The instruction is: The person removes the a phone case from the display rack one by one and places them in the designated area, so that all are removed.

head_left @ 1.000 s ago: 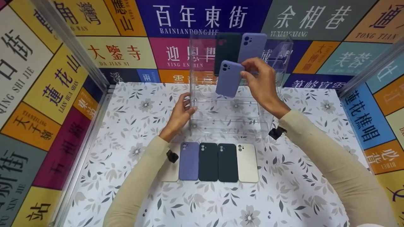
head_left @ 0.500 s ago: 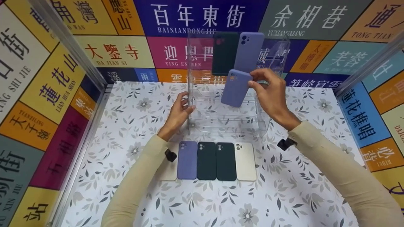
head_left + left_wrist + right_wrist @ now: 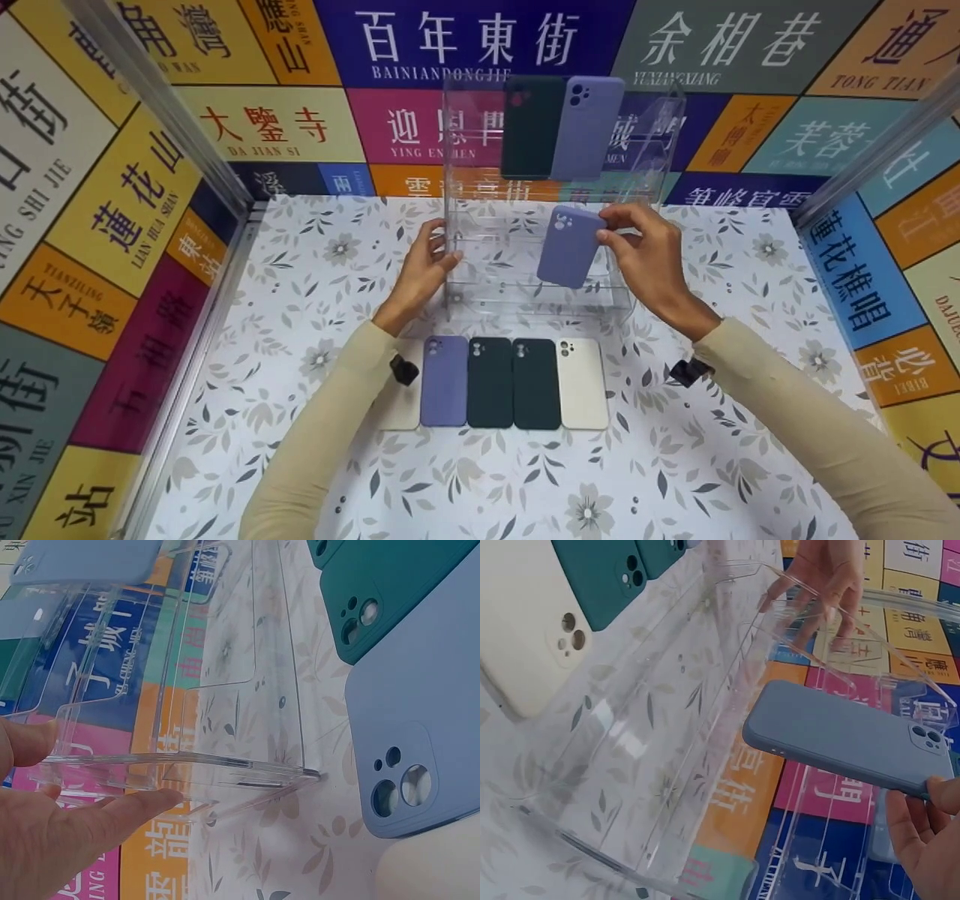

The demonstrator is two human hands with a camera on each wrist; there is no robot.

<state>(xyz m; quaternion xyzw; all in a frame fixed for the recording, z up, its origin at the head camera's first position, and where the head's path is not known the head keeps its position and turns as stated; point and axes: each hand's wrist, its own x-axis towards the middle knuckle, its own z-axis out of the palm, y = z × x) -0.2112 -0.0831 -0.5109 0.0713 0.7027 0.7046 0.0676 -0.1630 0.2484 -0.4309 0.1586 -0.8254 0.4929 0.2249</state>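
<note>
In the head view my right hand (image 3: 649, 259) pinches a purple phone case (image 3: 568, 251) by its upper right corner. The case hangs slightly tilted in front of the lower tiers of a clear plastic display rack (image 3: 540, 309). My left hand (image 3: 421, 276) grips the rack's left side wall; the left wrist view shows thumb and fingers (image 3: 142, 814) on opposite sides of the clear panel. A dark green phone case (image 3: 527, 139) and another purple phone case (image 3: 589, 131) stand side by side on the top tier. The right wrist view shows the held case (image 3: 840, 735) over the rack.
On the flowered tabletop (image 3: 592, 487) before the rack lies a row of cases: a purple case (image 3: 444, 382), two dark green cases (image 3: 490, 384), a cream case (image 3: 583, 386), and another cream case (image 3: 401, 412) partly behind my left wrist. Sign-printed walls (image 3: 465, 37) enclose the table.
My right hand has lowered the purple phone case from near the top tier to before the lower tiers, moving a little right. The left hand stays on the rack.
</note>
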